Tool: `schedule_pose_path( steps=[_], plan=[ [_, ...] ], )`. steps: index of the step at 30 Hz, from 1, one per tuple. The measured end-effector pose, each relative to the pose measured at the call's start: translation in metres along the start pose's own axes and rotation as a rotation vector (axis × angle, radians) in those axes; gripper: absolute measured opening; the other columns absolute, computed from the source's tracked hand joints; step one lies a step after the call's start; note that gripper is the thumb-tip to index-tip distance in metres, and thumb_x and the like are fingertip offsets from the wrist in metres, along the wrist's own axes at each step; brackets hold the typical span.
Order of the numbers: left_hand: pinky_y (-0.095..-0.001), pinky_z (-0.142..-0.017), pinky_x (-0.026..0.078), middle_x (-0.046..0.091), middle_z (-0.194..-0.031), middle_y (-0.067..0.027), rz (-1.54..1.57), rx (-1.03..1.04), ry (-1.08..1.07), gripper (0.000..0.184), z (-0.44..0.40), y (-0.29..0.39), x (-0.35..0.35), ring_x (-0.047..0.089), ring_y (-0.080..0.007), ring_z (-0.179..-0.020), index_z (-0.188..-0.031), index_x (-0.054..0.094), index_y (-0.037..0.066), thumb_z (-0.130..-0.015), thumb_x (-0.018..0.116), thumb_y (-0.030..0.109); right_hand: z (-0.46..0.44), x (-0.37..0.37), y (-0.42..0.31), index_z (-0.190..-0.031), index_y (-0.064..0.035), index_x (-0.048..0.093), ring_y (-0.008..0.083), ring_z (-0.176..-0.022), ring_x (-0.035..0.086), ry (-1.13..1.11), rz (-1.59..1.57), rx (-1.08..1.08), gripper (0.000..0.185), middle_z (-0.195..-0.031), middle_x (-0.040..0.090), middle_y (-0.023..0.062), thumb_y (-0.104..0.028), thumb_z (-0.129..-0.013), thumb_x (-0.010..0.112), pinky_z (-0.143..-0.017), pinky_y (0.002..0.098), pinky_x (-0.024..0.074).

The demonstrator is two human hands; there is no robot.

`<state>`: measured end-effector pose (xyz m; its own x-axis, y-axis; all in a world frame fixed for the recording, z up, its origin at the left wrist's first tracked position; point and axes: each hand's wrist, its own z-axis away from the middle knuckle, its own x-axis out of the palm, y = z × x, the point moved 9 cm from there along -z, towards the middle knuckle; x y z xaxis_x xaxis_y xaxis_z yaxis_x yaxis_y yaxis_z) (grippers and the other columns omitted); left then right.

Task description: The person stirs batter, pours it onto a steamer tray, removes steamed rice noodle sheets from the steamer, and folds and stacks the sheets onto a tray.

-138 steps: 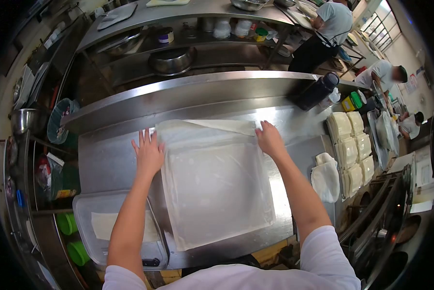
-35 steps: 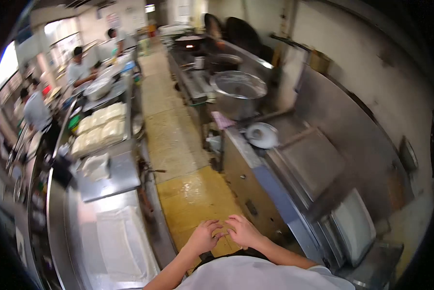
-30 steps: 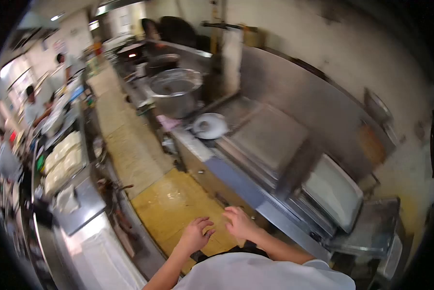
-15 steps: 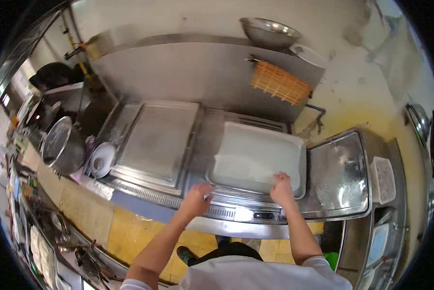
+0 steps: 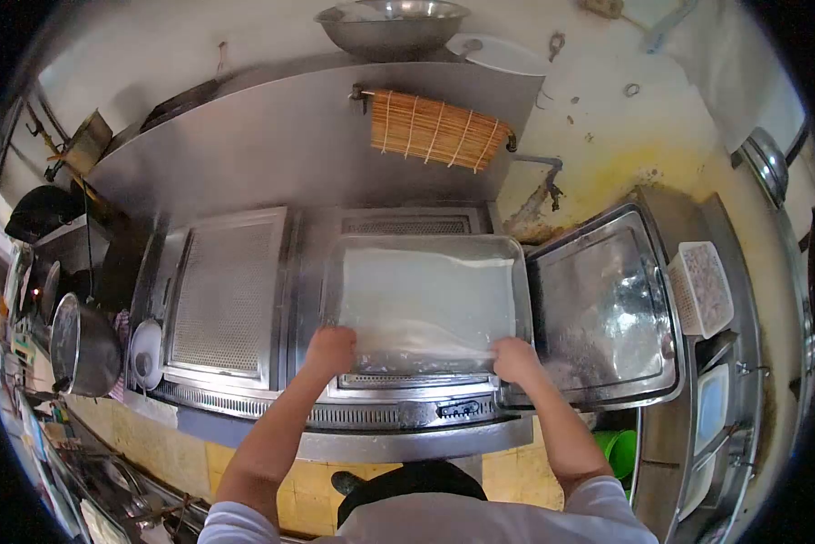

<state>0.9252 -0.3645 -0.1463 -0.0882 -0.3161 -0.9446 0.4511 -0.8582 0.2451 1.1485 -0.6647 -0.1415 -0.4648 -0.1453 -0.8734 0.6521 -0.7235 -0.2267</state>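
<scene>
A shallow rectangular metal tray (image 5: pixel 425 364) rests over the right part of the steel cooking unit. Inside it lies a thin, pale, glossy white sheet (image 5: pixel 425 295), with a wavy band across its front part. My left hand (image 5: pixel 333 352) is closed around the tray's front left corner. At the front right corner, my right hand (image 5: pixel 516 360) grips the rim in the same way. Fingertips of both hands are hidden behind the knuckles and the rim. Under the tray, a perforated steel plate (image 5: pixel 407 223) shows at the back.
Left stands a second perforated plate (image 5: pixel 226 290), with a small white dish (image 5: pixel 146 354) and a deep pot (image 5: pixel 85 344) beyond. A wet metal tray (image 5: pixel 598 308) lies right, beside a white basket (image 5: pixel 700 288). A bamboo mat (image 5: pixel 436 130) hangs on the backsplash below a steel bowl (image 5: pixel 392 27).
My left hand has gone from open beside the tray to closed on its front left corner. My right hand has moved onto the front right corner. The view has shifted right.
</scene>
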Motion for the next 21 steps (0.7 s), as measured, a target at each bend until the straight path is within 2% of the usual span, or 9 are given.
schedule_pose_path(
  steps=[1, 4, 7, 10, 12, 15, 18, 21],
  plan=[
    [-0.0453, -0.098, 0.050, 0.073, -0.103, -0.0119, 0.062, -0.005, -0.015, 0.025, 0.007, 0.001, -0.004, 0.066, -0.0350, -0.108, -0.099, 0.073, 0.012, -0.077, 0.062, 0.017, 0.006, -0.002, -0.001, -0.102, -0.0066, 0.073, 0.0364, -0.113, 0.065, -0.010, -0.074, -0.019, 0.025, -0.115, 0.070, 0.0178, -0.011, -0.079, 0.064, -0.098, 0.0459, 0.0529],
    [-0.0456, -0.098, 0.050, 0.074, -0.103, -0.0122, 0.127, 0.072, 0.264, 0.029, 0.008, 0.013, -0.041, 0.066, -0.0335, -0.111, -0.101, 0.075, 0.013, -0.076, 0.061, 0.014, 0.015, -0.048, -0.018, -0.098, -0.0073, 0.075, 0.0384, -0.108, 0.067, 0.479, -0.056, -0.177, 0.022, -0.109, 0.071, 0.0202, -0.011, -0.080, 0.063, -0.096, 0.0464, 0.0536],
    [-0.0468, -0.099, 0.051, 0.073, -0.110, -0.0140, 0.051, 0.061, 0.009, 0.032, -0.013, 0.011, -0.019, 0.065, -0.0329, -0.113, -0.106, 0.075, 0.012, -0.078, 0.060, 0.012, -0.021, -0.032, -0.013, -0.101, -0.0064, 0.073, 0.0406, -0.108, 0.066, 0.244, -0.021, -0.181, 0.024, -0.107, 0.069, 0.0231, -0.010, -0.080, 0.063, -0.098, 0.0476, 0.0528],
    [-0.0476, -0.101, 0.049, 0.071, -0.116, -0.0151, 0.092, 0.033, 0.079, 0.034, -0.055, 0.021, -0.045, 0.063, -0.0325, -0.115, -0.110, 0.074, 0.011, -0.079, 0.059, 0.009, -0.055, -0.073, -0.021, -0.111, -0.0042, 0.070, 0.0402, -0.116, 0.062, 0.201, -0.072, -0.096, 0.032, -0.115, 0.067, 0.0246, -0.009, -0.080, 0.062, -0.103, 0.0470, 0.0498],
    [-0.0476, -0.101, 0.050, 0.069, -0.122, -0.0158, 0.131, 0.037, 0.189, 0.035, -0.093, 0.023, -0.058, 0.063, -0.0335, -0.117, -0.112, 0.074, 0.012, -0.081, 0.059, 0.008, -0.088, -0.095, -0.030, -0.111, -0.0008, 0.069, 0.0419, -0.117, 0.061, 0.403, -0.043, -0.178, 0.032, -0.119, 0.066, 0.0265, -0.009, -0.082, 0.061, -0.102, 0.0487, 0.0497],
    [-0.0498, -0.105, 0.047, 0.068, -0.125, -0.0162, -0.038, 0.030, 0.203, 0.033, -0.148, 0.029, -0.054, 0.062, -0.0344, -0.120, -0.114, 0.073, 0.010, -0.084, 0.060, 0.010, -0.131, -0.099, -0.041, -0.110, 0.0023, 0.068, 0.0428, -0.115, 0.062, 0.493, 0.051, -0.333, 0.029, -0.121, 0.066, 0.0263, -0.008, -0.085, 0.057, -0.099, 0.0509, 0.0506],
    [-0.0527, -0.107, 0.044, 0.068, -0.127, -0.0169, -0.225, -0.022, 0.212, 0.033, -0.178, 0.017, -0.033, 0.060, -0.0352, -0.123, -0.119, 0.070, 0.007, -0.088, 0.058, 0.012, -0.163, -0.081, -0.033, -0.106, 0.0009, 0.070, 0.0428, -0.108, 0.066, 0.611, 0.110, -0.420, 0.026, -0.113, 0.070, 0.0242, -0.008, -0.087, 0.055, -0.094, 0.0538, 0.0520],
    [-0.0541, -0.109, 0.042, 0.067, -0.128, -0.0172, -0.230, -0.074, 0.098, 0.038, -0.189, 0.006, -0.024, 0.062, -0.0335, -0.123, -0.125, 0.066, 0.004, -0.090, 0.058, 0.013, -0.189, -0.060, -0.010, -0.101, -0.0016, 0.073, 0.0399, -0.100, 0.070, 0.226, 0.224, -0.165, 0.023, -0.104, 0.073, 0.0212, -0.009, -0.086, 0.056, -0.092, 0.0536, 0.0535]
  ],
)
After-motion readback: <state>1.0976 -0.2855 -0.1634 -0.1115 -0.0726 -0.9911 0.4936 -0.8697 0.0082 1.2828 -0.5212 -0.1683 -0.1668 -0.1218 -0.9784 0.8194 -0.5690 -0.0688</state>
